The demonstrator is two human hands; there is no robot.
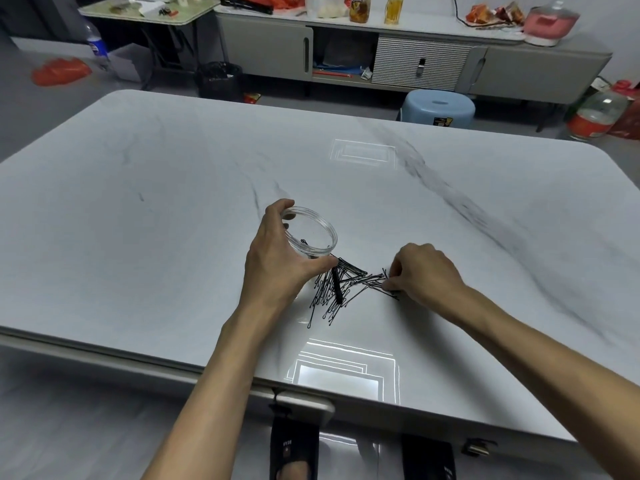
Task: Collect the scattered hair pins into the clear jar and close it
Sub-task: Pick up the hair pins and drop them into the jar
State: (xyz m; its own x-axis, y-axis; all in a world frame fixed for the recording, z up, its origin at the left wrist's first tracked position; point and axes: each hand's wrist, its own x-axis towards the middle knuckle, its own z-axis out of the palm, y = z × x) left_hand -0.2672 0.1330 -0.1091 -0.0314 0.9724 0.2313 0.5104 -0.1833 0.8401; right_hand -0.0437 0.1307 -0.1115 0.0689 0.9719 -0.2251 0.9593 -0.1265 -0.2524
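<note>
A clear round jar (317,226) stands lidless on the white marble table (173,209), with a few black pins inside it. My left hand (278,258) wraps around its near side, thumb and fingers on the wall. Just in front of the jar lies a heap of thin black hair pins (337,289), with one thicker black clip among them. My right hand (424,271) rests at the heap's right edge, fingertips pinched on several pins against the table. No lid is in view.
The table's near edge (242,379) runs just in front of me, with my feet in black slippers (294,452) below it. Beyond the far edge stand a blue stool (438,109), a black bin (220,79) and a grey cabinet (415,60).
</note>
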